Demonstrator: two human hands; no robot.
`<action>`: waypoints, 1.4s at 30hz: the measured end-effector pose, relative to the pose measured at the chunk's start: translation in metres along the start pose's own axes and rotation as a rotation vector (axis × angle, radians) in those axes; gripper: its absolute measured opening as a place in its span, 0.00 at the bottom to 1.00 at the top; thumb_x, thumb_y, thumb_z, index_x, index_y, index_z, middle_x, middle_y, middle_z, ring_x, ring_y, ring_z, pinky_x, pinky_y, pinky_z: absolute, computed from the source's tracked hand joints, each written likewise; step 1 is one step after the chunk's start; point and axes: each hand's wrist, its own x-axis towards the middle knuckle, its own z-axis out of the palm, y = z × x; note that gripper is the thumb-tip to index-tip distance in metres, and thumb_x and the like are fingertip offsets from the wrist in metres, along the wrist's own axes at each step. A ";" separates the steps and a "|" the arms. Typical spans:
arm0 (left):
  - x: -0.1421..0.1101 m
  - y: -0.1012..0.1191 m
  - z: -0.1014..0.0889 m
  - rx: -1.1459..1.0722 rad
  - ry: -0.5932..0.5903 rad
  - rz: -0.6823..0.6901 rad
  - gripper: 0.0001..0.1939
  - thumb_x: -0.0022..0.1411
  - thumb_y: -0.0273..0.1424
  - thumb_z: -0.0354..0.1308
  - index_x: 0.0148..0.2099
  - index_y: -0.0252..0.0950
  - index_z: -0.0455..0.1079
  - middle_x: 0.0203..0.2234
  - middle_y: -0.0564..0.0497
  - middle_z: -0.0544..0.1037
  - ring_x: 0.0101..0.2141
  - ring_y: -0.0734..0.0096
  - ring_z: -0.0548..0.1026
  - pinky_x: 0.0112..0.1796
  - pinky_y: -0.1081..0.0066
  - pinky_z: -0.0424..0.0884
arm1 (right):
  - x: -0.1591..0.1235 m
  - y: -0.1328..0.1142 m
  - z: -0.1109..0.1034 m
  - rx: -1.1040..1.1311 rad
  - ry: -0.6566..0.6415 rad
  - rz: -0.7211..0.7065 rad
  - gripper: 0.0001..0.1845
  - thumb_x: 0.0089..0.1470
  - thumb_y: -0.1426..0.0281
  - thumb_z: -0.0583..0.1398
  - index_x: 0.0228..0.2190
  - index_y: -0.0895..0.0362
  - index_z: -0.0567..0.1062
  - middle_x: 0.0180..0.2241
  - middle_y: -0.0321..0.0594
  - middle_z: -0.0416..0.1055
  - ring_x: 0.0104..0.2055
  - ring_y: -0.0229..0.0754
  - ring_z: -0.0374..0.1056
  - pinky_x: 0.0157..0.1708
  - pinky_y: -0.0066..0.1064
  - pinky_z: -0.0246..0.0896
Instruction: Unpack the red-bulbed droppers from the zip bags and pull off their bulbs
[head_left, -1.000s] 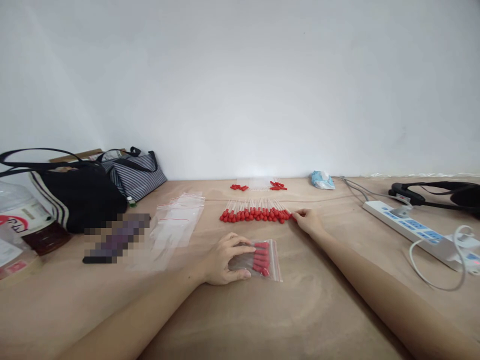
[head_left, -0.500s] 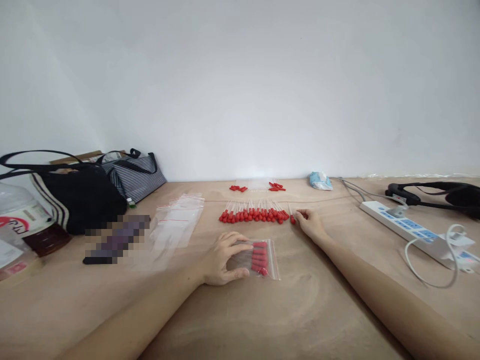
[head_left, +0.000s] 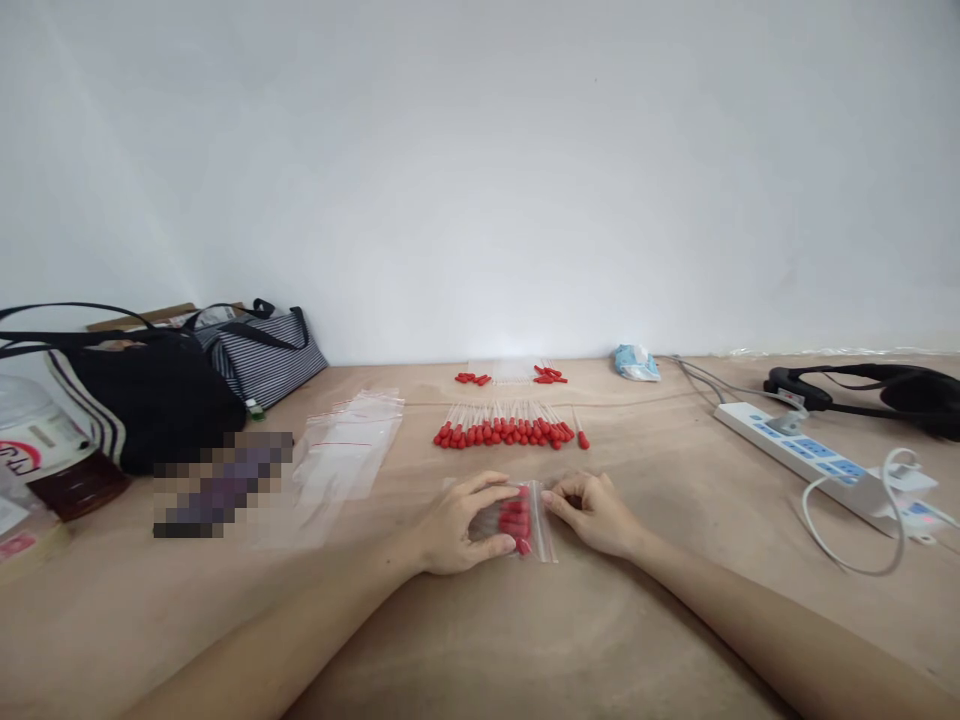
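A clear zip-lock bag (head_left: 546, 535) lies flat on the table, its zip edge on the right. Inside it is a stack of several droppers with red bulbs (head_left: 514, 518). My left hand (head_left: 466, 522) rests over the bag's left part, thumb and fingers bent around the stack and pressing on the plastic. At the zip edge, the thumb and finger of my right hand (head_left: 592, 512) pinch the bag's upper right side; the other fingers are curled. Beyond the bag lies a row of loose red-bulbed droppers (head_left: 502, 430), with a single dropper (head_left: 583, 438) apart at its right end.
Zip-lock bags (head_left: 352, 440) lie left of the row. More droppers (head_left: 551, 375) are near the wall. At left stand a bottle (head_left: 49, 440), a black bag (head_left: 157, 400) and a striped bag (head_left: 270, 355). A power strip (head_left: 814, 450) with cables is at right.
My right hand has left the dropper at the row's right end and come toward me to the bag's zip edge. My left hand's fingers have closed in on the bagged droppers.
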 end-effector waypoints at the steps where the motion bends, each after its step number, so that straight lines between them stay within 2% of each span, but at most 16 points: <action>1: 0.000 0.001 0.000 0.008 -0.006 -0.008 0.25 0.53 0.38 0.56 0.54 0.43 0.59 0.51 0.48 0.63 0.48 0.61 0.65 0.47 0.61 0.62 | 0.000 -0.001 0.001 0.008 -0.021 0.001 0.20 0.52 0.61 0.50 0.15 0.57 0.67 0.17 0.32 0.66 0.22 0.34 0.59 0.28 0.29 0.50; 7: -0.006 -0.004 0.002 0.061 0.055 -0.018 0.22 0.53 0.37 0.55 0.51 0.42 0.62 0.47 0.48 0.67 0.45 0.62 0.67 0.45 0.61 0.63 | -0.001 -0.009 0.000 0.055 -0.093 -0.080 0.10 0.52 0.66 0.52 0.30 0.51 0.73 0.27 0.34 0.71 0.33 0.40 0.63 0.38 0.35 0.49; 12: -0.004 -0.004 -0.001 0.127 0.080 -0.033 0.22 0.54 0.39 0.54 0.52 0.42 0.62 0.46 0.47 0.66 0.46 0.60 0.66 0.45 0.59 0.62 | -0.003 -0.013 -0.002 -0.054 -0.034 -0.202 0.08 0.49 0.71 0.56 0.33 0.51 0.72 0.26 0.34 0.69 0.33 0.39 0.61 0.36 0.34 0.46; 16: 0.013 -0.001 -0.007 0.194 0.054 0.096 0.15 0.60 0.32 0.48 0.49 0.42 0.65 0.46 0.47 0.67 0.46 0.64 0.65 0.47 0.61 0.61 | -0.003 -0.013 -0.001 -0.116 0.008 -0.264 0.06 0.48 0.69 0.57 0.31 0.51 0.72 0.25 0.34 0.69 0.31 0.38 0.59 0.34 0.33 0.45; 20: 0.031 -0.006 -0.006 0.288 -0.007 0.277 0.13 0.59 0.24 0.46 0.38 0.40 0.71 0.42 0.49 0.70 0.41 0.67 0.67 0.45 0.65 0.62 | -0.003 -0.012 0.000 -0.175 0.032 -0.350 0.06 0.49 0.70 0.57 0.31 0.51 0.73 0.26 0.35 0.69 0.32 0.38 0.58 0.33 0.33 0.43; 23: 0.038 -0.010 -0.002 0.341 -0.010 0.363 0.13 0.58 0.23 0.47 0.33 0.39 0.72 0.40 0.49 0.72 0.39 0.69 0.68 0.42 0.67 0.63 | -0.002 -0.012 0.001 -0.242 0.070 -0.434 0.06 0.50 0.70 0.56 0.28 0.52 0.73 0.23 0.35 0.67 0.31 0.38 0.56 0.32 0.33 0.42; 30: 0.043 -0.009 0.002 0.455 -0.004 0.492 0.12 0.60 0.24 0.46 0.30 0.36 0.70 0.34 0.50 0.74 0.34 0.71 0.69 0.37 0.70 0.63 | 0.001 -0.010 0.004 -0.326 0.142 -0.610 0.10 0.51 0.73 0.52 0.22 0.55 0.69 0.22 0.35 0.66 0.30 0.37 0.54 0.32 0.33 0.42; 33: 0.044 -0.009 0.005 0.476 -0.020 0.516 0.12 0.61 0.25 0.46 0.29 0.34 0.68 0.32 0.50 0.74 0.32 0.72 0.69 0.34 0.72 0.64 | 0.001 -0.008 0.004 -0.340 0.162 -0.633 0.10 0.51 0.72 0.52 0.21 0.56 0.68 0.22 0.35 0.65 0.29 0.37 0.54 0.32 0.33 0.42; 36: 0.042 -0.011 0.008 0.455 -0.013 0.483 0.11 0.61 0.24 0.45 0.29 0.33 0.67 0.29 0.50 0.74 0.29 0.72 0.69 0.31 0.74 0.64 | 0.002 -0.008 0.003 -0.333 0.187 -0.629 0.09 0.51 0.71 0.53 0.21 0.56 0.68 0.21 0.35 0.64 0.29 0.37 0.54 0.32 0.33 0.42; 42: 0.037 -0.016 0.010 0.345 0.048 0.432 0.13 0.60 0.21 0.41 0.32 0.33 0.67 0.32 0.49 0.73 0.31 0.74 0.70 0.32 0.76 0.64 | 0.006 -0.006 0.006 -0.321 0.210 -0.691 0.07 0.49 0.71 0.54 0.22 0.56 0.69 0.23 0.35 0.65 0.29 0.36 0.54 0.32 0.32 0.42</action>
